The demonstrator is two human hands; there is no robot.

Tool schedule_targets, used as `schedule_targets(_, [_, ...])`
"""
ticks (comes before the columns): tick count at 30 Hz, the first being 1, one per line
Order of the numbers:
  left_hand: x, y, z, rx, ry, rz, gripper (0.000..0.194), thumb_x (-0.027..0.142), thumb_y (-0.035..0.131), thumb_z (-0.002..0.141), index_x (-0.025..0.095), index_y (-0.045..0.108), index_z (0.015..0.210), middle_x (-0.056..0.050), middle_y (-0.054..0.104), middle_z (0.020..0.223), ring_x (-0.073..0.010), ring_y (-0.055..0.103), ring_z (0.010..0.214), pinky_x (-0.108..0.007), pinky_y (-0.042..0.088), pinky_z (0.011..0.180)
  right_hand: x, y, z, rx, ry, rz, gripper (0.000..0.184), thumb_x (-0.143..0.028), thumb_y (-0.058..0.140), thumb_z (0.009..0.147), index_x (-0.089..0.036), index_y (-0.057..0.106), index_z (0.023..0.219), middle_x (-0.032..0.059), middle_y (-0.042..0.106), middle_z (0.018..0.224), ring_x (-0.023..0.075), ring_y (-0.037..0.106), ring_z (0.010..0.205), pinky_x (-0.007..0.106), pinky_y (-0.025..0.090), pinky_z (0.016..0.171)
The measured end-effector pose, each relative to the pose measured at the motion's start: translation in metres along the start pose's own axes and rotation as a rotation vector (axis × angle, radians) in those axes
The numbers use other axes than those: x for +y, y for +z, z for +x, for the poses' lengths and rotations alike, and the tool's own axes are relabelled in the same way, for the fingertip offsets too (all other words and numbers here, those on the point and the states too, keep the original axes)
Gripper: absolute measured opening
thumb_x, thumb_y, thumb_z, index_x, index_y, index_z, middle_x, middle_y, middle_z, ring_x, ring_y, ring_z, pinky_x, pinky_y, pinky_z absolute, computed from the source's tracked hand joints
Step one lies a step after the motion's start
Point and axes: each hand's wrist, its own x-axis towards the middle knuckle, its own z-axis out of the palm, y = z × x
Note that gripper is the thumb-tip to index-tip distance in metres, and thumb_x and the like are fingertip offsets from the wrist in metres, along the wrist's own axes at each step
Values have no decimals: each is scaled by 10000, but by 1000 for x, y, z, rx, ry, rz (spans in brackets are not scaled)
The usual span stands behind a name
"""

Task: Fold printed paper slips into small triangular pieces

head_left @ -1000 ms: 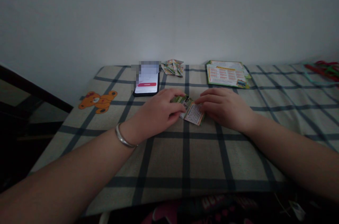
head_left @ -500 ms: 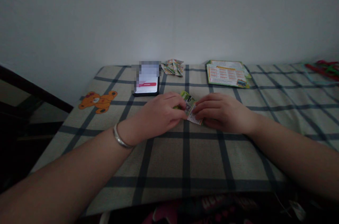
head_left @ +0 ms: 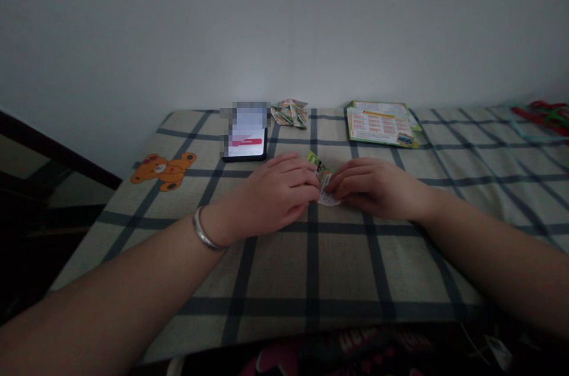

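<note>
Between my hands, low over the checked cloth, is a small folded paper (head_left: 328,195) with green and white printing. My left hand (head_left: 282,193) is closed on its left side and covers much of it. My right hand (head_left: 376,187) pinches the right edge with thumb and fingertips. Beyond them, near the wall, lie folded paper pieces (head_left: 290,113) in a small heap. A stack of printed sheets (head_left: 381,124) rests farther right. The fold under my fingers is partly hidden.
A lit phone (head_left: 246,145) leans at the back left, its screen partly blurred. An orange bear picture (head_left: 164,171) lies on the checked tablecloth (head_left: 284,269) at the left. Red and green items (head_left: 544,115) sit at the far right, and a wall (head_left: 311,26) stands behind.
My left hand has shifted slightly right and covers more of the paper. The right fingers have drawn in on its edge, and less of the paper shows.
</note>
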Motion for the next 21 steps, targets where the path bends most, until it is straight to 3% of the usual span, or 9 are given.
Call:
schedule_targets(13, [-1, -1, 0, -5, 33, -17, 207, 154, 560, 888, 229, 705, 1015, -32, 679, 1133, -217, 545, 1210, -472, 360, 1131, 0, 4, 3, 67, 165, 68, 152, -267, 537, 939, -187, 666, 951, 67, 699, 910, 177, 630, 865, 320, 488, 778])
schedule_targets(21, [5, 3, -1, -53, -55, -11, 280, 188, 580, 884, 295, 678, 1124, -36, 619, 1214, -242, 475, 1278, -554, 231, 1174, 0, 10, 5, 178, 355, 28, 99, -238, 572, 888, -199, 663, 900, 31, 705, 836, 167, 632, 762, 285, 471, 684])
